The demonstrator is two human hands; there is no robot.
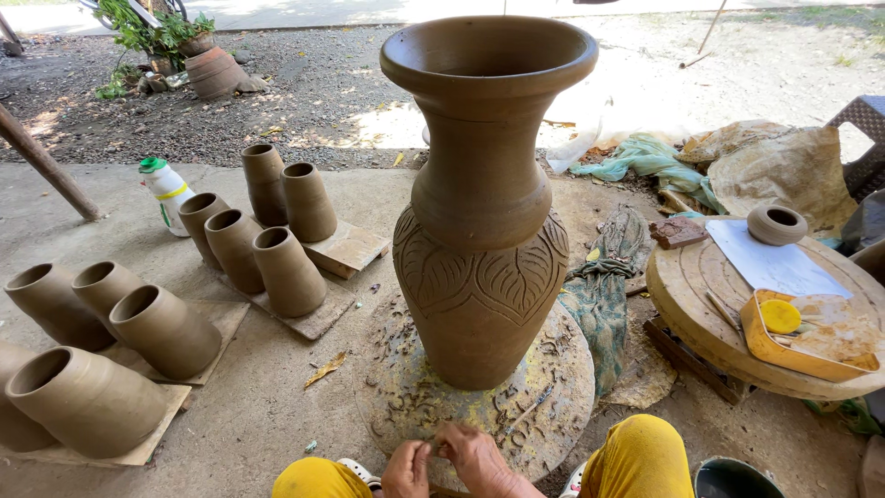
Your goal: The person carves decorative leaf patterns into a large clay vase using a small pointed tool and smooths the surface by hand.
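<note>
Both hands, left [407,468] and right [472,456], pinch a small clay scrap at the wheel's [562,369] near edge; tall carved vase [481,212] centred there looks heavy, soft, best held low.

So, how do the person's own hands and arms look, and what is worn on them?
Both the left hand and the right hand are bare: no gloves, rings or watch show. The right forearm has no sleeve. Bright yellow trousers cover the knees beside them.
</note>
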